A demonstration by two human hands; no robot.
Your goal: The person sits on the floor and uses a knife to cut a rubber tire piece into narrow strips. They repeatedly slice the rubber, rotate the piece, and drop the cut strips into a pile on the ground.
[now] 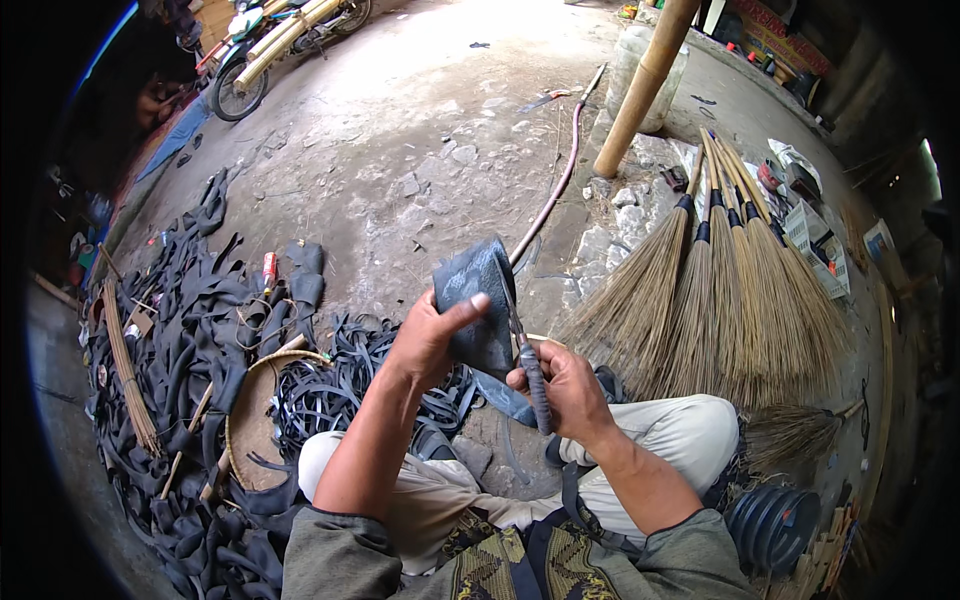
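Note:
My left hand (437, 335) grips a dark sheet of rubber (478, 345), its thumb pressed flat on the near face. The sheet is raised in front of my lap and has pale, dusty marks. In my right hand (568, 388) is a bladed cutting tool (535, 385) with a dark, wrapped handle. Its narrow blade points up along the right edge of the rubber; whether it is a knife or scissors I cannot tell. Below and left of the hands lies a tangle of thin black rubber strips (335, 400).
A large heap of black rubber pieces (190, 330) spreads over the left. Several brooms (740, 290) lean by a bamboo post (650, 85) on the right. A hose (567, 170) crosses the rough floor. Farther off stands a motorbike (240, 88). A black ribbed coil (770, 525) lies near right.

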